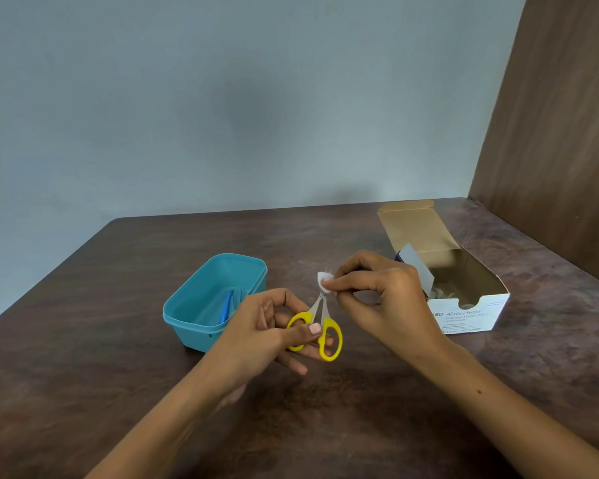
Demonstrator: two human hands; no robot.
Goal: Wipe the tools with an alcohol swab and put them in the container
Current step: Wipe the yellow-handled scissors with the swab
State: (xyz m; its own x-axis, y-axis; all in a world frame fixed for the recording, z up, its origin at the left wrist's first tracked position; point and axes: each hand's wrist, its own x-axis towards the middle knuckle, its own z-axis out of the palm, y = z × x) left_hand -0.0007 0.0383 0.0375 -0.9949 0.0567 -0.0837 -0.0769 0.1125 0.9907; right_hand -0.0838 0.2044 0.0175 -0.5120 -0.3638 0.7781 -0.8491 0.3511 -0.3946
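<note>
Two bare forearms enter from the bottom edge and meet near the centre of the frame above a dark brown table (83, 357). Left hand (267, 326), lower centre: fingers curled around the yellow handles of a small pair of scissors (320, 328), thumb pressed across the left loop; the blades point toward the upper part of the frame and appear closed. Right hand (377, 292), just right of centre: thumb and fingertips pinch a white alcohol swab (323, 281) against the blade tips, so that the tips are hidden by the pad. Left of centre, just beside the left hand: a teal rectangular container (194, 305), lid off, standing on the table and holding a blue-handled tool (226, 311) that leans along its inner wall; other contents cannot be made out. Right of the frame, behind the right hand: an opened white cardboard box (471, 314) printed "Alcohol Swabs", flap raised, with white packets partly visible inside.
</note>
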